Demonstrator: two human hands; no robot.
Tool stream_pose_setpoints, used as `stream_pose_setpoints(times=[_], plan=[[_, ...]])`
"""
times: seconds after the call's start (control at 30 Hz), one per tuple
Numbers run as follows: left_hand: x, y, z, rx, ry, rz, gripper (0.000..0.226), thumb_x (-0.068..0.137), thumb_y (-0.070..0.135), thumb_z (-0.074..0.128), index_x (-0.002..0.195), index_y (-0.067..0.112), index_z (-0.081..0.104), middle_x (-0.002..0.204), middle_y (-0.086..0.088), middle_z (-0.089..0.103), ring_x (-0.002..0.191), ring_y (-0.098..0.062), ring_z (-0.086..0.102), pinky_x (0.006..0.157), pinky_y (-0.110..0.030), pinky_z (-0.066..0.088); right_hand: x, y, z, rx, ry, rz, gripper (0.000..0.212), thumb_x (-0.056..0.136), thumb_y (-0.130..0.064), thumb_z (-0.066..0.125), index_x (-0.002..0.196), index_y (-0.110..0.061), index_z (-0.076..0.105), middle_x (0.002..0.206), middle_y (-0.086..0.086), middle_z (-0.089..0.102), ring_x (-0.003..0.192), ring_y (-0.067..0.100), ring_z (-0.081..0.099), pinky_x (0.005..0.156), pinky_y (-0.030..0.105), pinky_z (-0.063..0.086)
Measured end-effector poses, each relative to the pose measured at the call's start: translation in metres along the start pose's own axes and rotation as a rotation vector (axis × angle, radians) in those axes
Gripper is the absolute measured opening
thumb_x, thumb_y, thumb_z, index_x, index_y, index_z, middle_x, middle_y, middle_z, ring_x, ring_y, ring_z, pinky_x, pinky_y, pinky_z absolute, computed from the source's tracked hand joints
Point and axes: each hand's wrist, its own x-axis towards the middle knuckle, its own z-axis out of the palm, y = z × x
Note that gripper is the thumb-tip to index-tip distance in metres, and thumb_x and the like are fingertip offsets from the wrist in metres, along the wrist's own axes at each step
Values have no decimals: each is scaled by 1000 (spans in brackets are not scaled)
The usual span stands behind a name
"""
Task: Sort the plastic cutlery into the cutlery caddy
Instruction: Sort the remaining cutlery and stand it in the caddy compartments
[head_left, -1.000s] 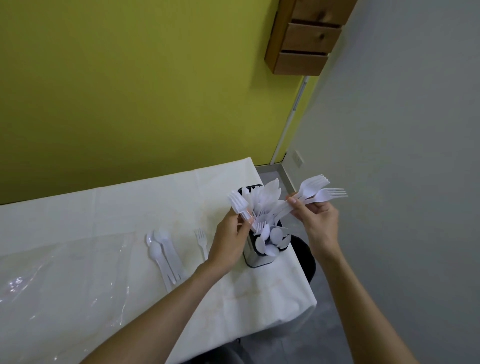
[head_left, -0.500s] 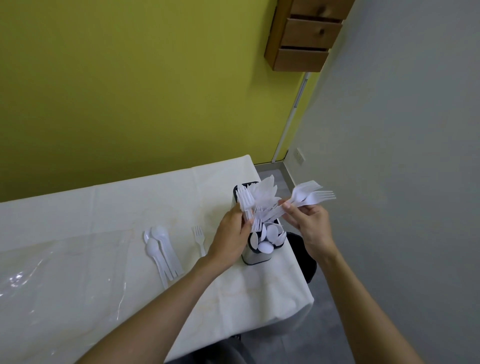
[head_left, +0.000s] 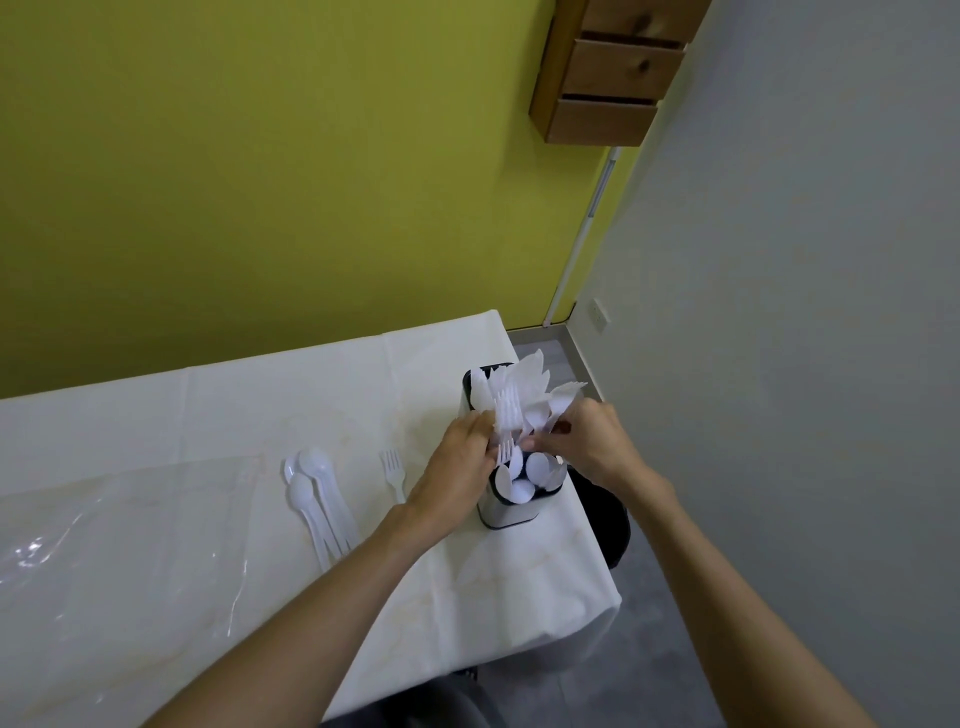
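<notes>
the caddy (head_left: 506, 512) stands upright on the desk (head_left: 208, 415), close to its 3 o'clock edge. its compartments are packed with white cutlery: knives (head_left: 530, 379) fan out of the far part toward 12 o'clock, and spoon bowls (head_left: 524, 483) fill the near part at 6 o'clock.

the left hand (head_left: 460, 467) lies against the caddy's 9 o'clock side. its fingers are curled and grip a fork bunch (head_left: 508, 415), tines up, over the middle of the caddy. the right hand (head_left: 597, 441) comes in from 3 o'clock, knuckles up, and its fingers are bent narrow over the caddy's middle, pinching forks (head_left: 567, 391) whose tines stick out past the hand toward 11 o'clock. the fingertips of both hands nearly meet above the spoon bowls. whether any handle is already seated in a compartment cannot be told.

at 9 o'clock from the caddy, apart from it, one fork (head_left: 393, 465) lies flat on the desk, tines toward 12 o'clock. further out at 9 o'clock lie a few spoons (head_left: 319, 493) side by side, touching, bowls toward 12 o'clock. a clear sheet (head_left: 104, 545) covers the desk toward 8 o'clock.

a dark round bin (head_left: 610, 514) sits on the floor just past the desk's 3 o'clock edge. wooden drawers (head_left: 613, 78) hang on the wall at 1 o'clock in the view, and a socket (head_left: 600, 314) sits low on the grey wall.
</notes>
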Motion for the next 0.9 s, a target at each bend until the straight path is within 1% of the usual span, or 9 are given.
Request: stream_pose_setpoints(times=[0.1, 0.23, 0.3, 0.4, 0.5, 0.57, 0.73, 0.77, 0.9], plan=[[-1, -1, 0, 23, -4, 18, 18, 97, 12, 49, 113, 6, 56, 111, -7, 54, 100, -24, 48, 87, -36, 45, 2, -2, 3, -64, -62, -8, 20, 74, -26, 84, 73, -9, 72, 55, -8, 58, 48, -1, 49, 49, 13, 35], [-6, 1, -9, -135, 18, -5, 15, 93, 8, 52, 108, 10, 54, 104, -3, 56, 95, -19, 55, 83, -34, 48, -2, -3, -16, -17, -95, -22, 25, 67, -41, 87, 79, -28, 70, 71, -12, 69, 64, -7, 59, 59, 7, 42], [-8, 3, -11, -201, 44, -32, 17, 94, 7, 53, 110, 12, 55, 103, -1, 57, 94, -16, 56, 82, -29, 48, -7, -3, -22, 47, -27, -28, 26, 69, -44, 84, 81, -28, 67, 77, -12, 72, 68, -4, 61, 61, 9, 46], [-11, 1, -9, -203, 88, -41, 13, 93, 6, 54, 105, 7, 59, 96, -3, 57, 90, -19, 55, 76, -29, 44, -16, -3, -17, 101, 185, -115, 15, 84, -39, 74, 77, -35, 60, 72, -15, 66, 67, -4, 58, 60, 9, 42], [-13, -2, -6, -147, 114, -23, 14, 91, 3, 55, 102, 5, 64, 90, 2, 52, 85, -16, 49, 70, -16, 32, -17, 4, -3, 55, 312, -182, 6, 90, -29, 68, 86, -26, 69, 82, -15, 68, 75, 5, 59, 67, 22, 48], [-14, -2, -5, -168, 139, -16, 17, 90, 0, 56, 103, 5, 66, 91, 2, 53, 84, -15, 51, 69, -13, 35, -19, 12, 5, -55, 319, -206, 14, 92, -33, 65, 93, -20, 69, 89, -10, 66, 81, 11, 57, 71, 29, 49], [-19, -1, -5, -279, 204, -53, 26, 88, -2, 58, 107, 13, 66, 99, 3, 62, 90, -10, 61, 80, -17, 48, -31, -1, 3, -55, 451, -383, 30, 92, -39, 58, 111, -16, 65, 107, -12, 60, 100, 5, 52, 90, 12, 37], [-19, -1, -5, -285, 207, -54, 26, 88, -2, 58, 107, 14, 67, 99, 4, 62, 90, -9, 61, 81, -18, 50, -31, -4, 6, -81, 439, -430, 30, 93, -38, 58, 110, -14, 66, 108, -9, 62, 101, 7, 53, 90, 13, 38], [-19, -2, -5, -302, 218, -71, 25, 89, 0, 58, 107, 14, 67, 101, 3, 64, 91, -9, 63, 82, -20, 51, -26, 2, 17, -114, 442, -487, 27, 96, -32, 56, 101, -10, 71, 104, 0, 69, 97, 14, 58, 83, 30, 49]])
